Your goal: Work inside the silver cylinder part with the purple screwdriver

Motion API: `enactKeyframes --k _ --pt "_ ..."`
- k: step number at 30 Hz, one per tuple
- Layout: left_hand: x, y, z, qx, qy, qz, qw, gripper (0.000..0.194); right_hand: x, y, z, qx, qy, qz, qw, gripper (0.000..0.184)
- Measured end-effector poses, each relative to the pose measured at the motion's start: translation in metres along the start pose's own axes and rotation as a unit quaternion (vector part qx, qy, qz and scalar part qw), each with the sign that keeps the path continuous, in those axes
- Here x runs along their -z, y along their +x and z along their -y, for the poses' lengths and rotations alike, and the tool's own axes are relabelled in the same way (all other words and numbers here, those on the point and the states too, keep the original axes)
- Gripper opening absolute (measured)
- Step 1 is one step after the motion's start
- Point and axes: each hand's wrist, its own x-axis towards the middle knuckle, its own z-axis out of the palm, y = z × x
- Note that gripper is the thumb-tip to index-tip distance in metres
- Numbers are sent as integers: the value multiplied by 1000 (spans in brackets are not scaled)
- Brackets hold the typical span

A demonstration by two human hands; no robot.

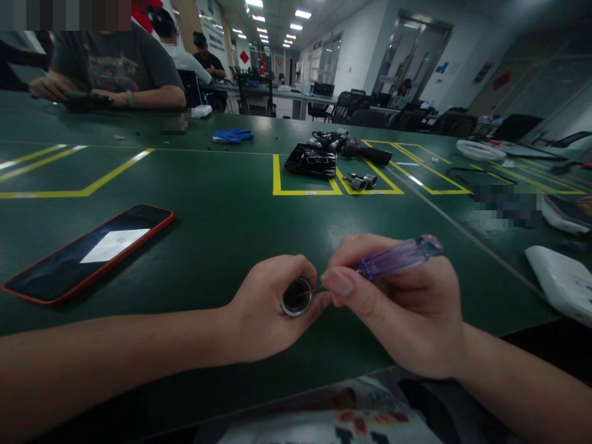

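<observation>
metal cylinder sits between the hands, screwdriver apparently reaching inside.

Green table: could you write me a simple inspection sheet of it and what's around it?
Surface: green table, yellow outlines.
Things in hand: purple-handled tool, hollow metal-rimmed piece.
Clutter: phone, blue glove, black packet, small metal parts.
Hands: left hand grips the hollow piece; right hand holds the tool, shaft at the opening.
Cables: thin dark loop at right; cannot tell if cable.
Surroundings: seated people, office chairs, ceiling lights.
</observation>
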Motion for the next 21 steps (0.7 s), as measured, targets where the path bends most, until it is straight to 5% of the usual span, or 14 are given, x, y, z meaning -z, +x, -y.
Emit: enactKeyframes --k 10,21 --pt "0 1 4 -22 -30 -18 999 20 0 0 1 82 -42 49 994 12" --pt "2 2 -1 -8 -43 -32 999 21 3 1 0 51 2 10 999 7"
